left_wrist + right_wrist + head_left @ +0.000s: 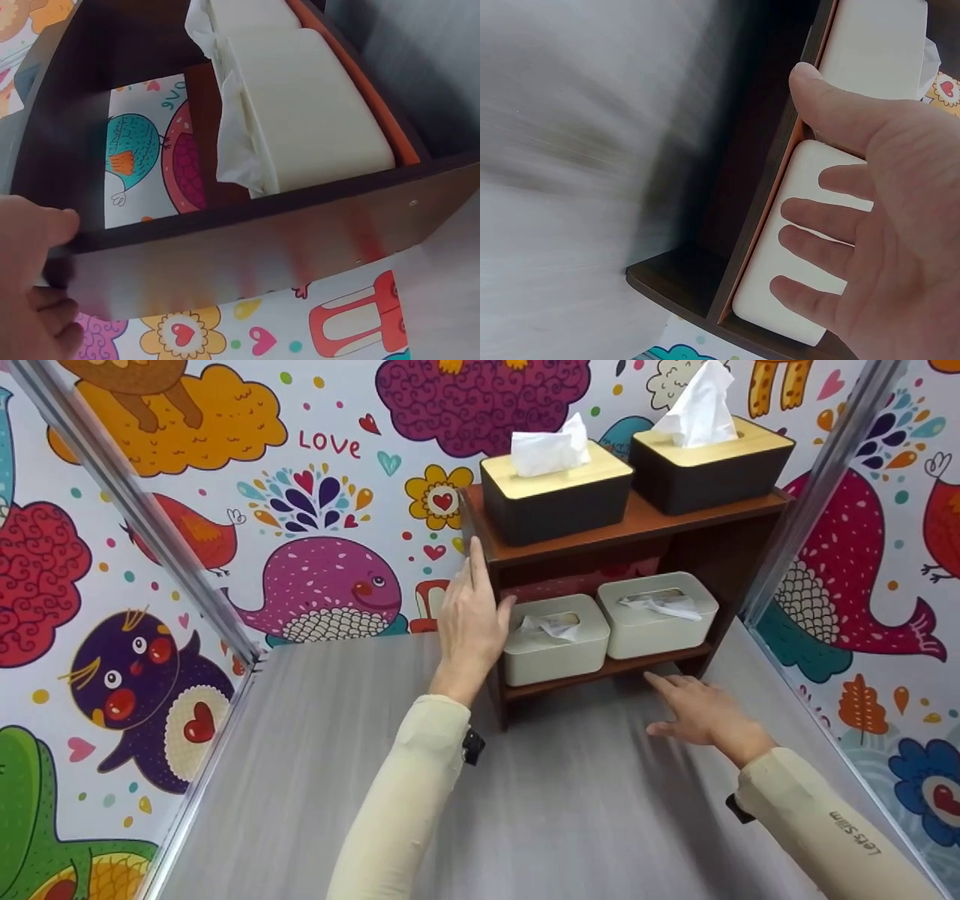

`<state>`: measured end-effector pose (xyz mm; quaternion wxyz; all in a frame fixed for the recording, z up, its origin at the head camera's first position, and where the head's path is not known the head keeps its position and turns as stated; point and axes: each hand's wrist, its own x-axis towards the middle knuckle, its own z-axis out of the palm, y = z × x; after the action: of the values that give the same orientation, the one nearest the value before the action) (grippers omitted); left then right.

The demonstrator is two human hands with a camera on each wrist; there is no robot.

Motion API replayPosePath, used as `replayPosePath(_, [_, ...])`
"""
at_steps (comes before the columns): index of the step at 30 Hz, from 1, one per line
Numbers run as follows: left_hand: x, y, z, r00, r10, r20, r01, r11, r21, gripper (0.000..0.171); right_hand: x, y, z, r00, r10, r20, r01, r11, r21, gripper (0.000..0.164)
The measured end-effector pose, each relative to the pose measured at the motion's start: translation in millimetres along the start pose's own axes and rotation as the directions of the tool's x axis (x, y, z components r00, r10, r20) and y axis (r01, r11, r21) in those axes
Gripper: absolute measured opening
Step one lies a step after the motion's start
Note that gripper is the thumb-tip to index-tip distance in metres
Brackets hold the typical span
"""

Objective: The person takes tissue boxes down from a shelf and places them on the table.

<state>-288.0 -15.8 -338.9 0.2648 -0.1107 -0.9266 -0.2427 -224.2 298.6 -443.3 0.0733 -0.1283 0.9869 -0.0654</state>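
A brown wooden shelf unit (585, 540) stands upright on the grey surface. My left hand (472, 619) is at its left side panel (247, 247), fingers mostly straight along the outside, thumb by the front edge. In the left wrist view, that hand (30, 277) has the thumb and fingers on either side of the panel's edge. My right hand (697, 709) holds nothing; its fingers are spread before the lower shelf (622, 664). Two cream tissue boxes (559, 660) (664, 634) sit on that shelf. On top are two black tissue boxes (559, 514) (712, 476) with wood-coloured lids.
Patterned panels (322, 510) with cartoon animals enclose the back and sides. Metal corner posts (150, 517) run up at left and right. The grey tabletop (337, 720) extends in front and to the left of the shelf unit. White tissues (701, 409) stick up from the top boxes.
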Motion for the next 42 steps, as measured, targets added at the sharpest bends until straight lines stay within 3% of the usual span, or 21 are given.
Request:
replayPosePath(11, [-0.1, -3.0, 6.8, 0.999, 0.027, -0.042, -0.025, 0.998, 0.055, 0.080, 1.1, 3.5, -3.8, 1.000, 0.014, 0.015, -0.014, 0.998, 0.057, 0.087])
replayPosePath(42, [2.5, -14.1, -2.1, 0.998, 0.061, 0.020, -0.063, 0.992, 0.112, 0.081, -22.8, 32.2, -20.0, 0.997, 0.072, 0.014, -0.073, 0.985, 0.156, 0.097])
